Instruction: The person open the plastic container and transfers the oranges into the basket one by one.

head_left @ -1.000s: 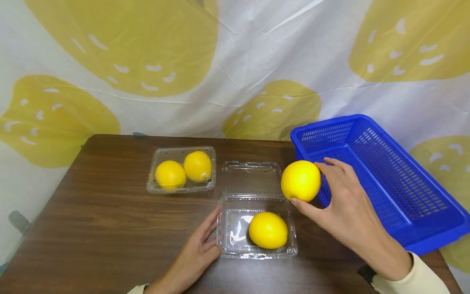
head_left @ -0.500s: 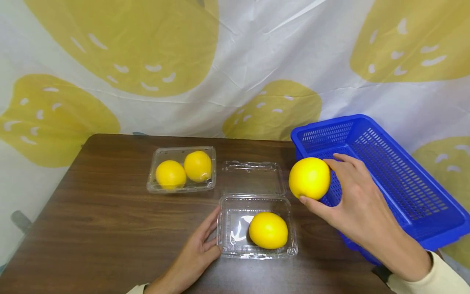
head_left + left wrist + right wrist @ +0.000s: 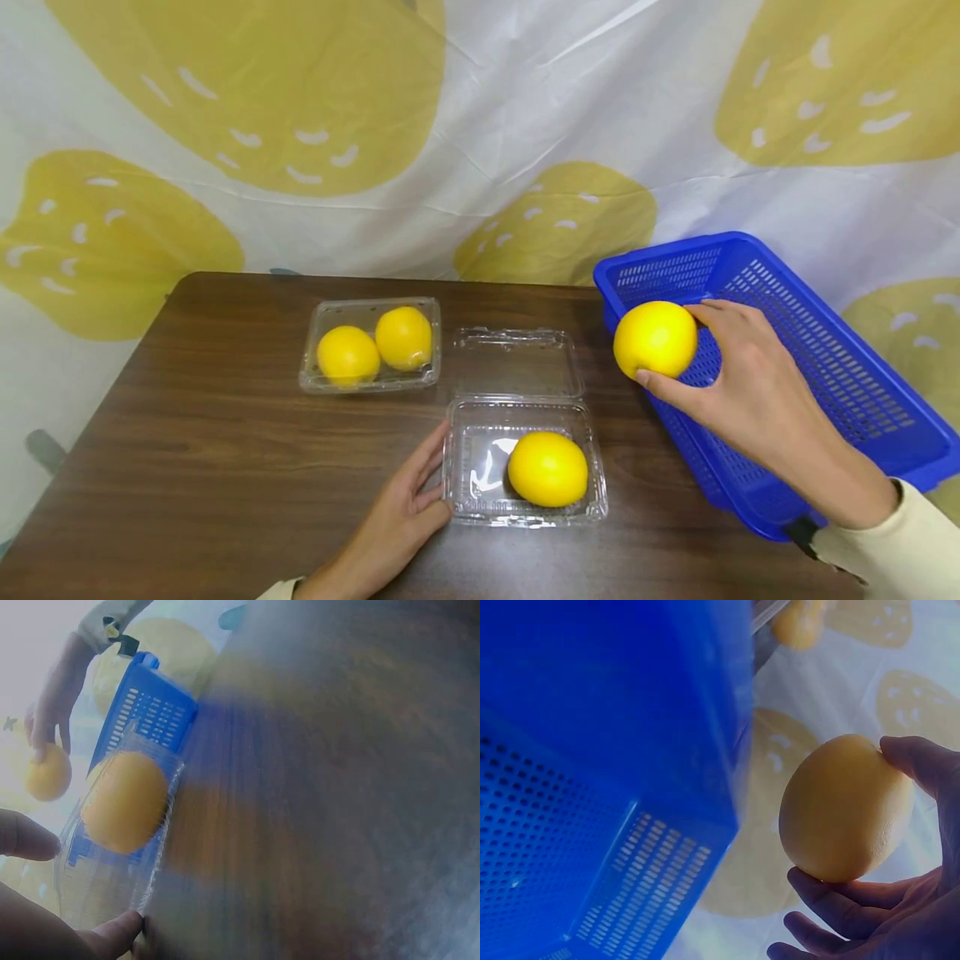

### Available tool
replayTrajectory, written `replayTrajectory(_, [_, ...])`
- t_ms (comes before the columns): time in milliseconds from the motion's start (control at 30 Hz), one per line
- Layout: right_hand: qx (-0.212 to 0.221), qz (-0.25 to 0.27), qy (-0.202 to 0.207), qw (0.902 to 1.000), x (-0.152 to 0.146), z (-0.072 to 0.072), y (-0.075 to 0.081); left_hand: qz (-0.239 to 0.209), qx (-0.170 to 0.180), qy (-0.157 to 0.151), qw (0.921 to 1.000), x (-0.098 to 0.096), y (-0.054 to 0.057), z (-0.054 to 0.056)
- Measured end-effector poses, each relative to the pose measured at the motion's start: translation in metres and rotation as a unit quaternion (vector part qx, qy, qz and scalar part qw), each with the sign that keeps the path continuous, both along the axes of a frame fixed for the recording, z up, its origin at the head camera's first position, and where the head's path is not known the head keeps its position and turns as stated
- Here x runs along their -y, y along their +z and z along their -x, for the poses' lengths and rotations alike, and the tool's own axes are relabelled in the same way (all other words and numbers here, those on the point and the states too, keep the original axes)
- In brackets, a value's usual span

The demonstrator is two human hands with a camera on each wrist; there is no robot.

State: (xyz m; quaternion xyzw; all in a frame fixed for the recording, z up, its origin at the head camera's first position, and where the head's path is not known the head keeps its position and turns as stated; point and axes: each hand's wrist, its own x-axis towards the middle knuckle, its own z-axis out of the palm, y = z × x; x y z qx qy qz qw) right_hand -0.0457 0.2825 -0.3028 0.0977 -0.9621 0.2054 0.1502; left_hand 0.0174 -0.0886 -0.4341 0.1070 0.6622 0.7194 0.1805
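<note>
My right hand point(image 3: 757, 383) pinches a round yellow citrus fruit point(image 3: 656, 340) between thumb and fingertips, raised over the near-left rim of the blue basket. In the right wrist view the same fruit point(image 3: 844, 810) shows beside the basket wall. My left hand point(image 3: 397, 508) holds the left end of a clear plastic clamshell box point(image 3: 480, 479), fingers along its side and thumb at the front corner. Its lid point(image 3: 517, 367) lies folded back, away from me. A second yellow fruit point(image 3: 548, 469) rests in the right half of the box; the left wrist view shows this fruit point(image 3: 126, 802) too.
A closed clamshell box point(image 3: 370, 383) with two yellow fruits stands at the back left of the brown table point(image 3: 225, 467). At the right lies the large perforated blue basket point(image 3: 810, 333). A cloth point(image 3: 517, 92) printed with yellow fruit hangs behind.
My right hand has carried the fruit right and slightly away from me, from beside the open lid to over the basket's rim. My left hand and the boxes have stayed put.
</note>
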Motion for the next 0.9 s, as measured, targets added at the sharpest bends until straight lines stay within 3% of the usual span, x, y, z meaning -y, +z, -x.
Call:
replayTrajectory(600, [0.061,0.005,-0.012,0.9981,-0.033,0.039,-0.007,0.008,-0.001,0.001,1.0000,0.001,0.000,-0.001])
replayTrajectory(900, [0.072,0.000,-0.022,0.9972,-0.039,0.048,-0.010,0.012,-0.003,0.005,0.9999,0.002,0.001,-0.002])
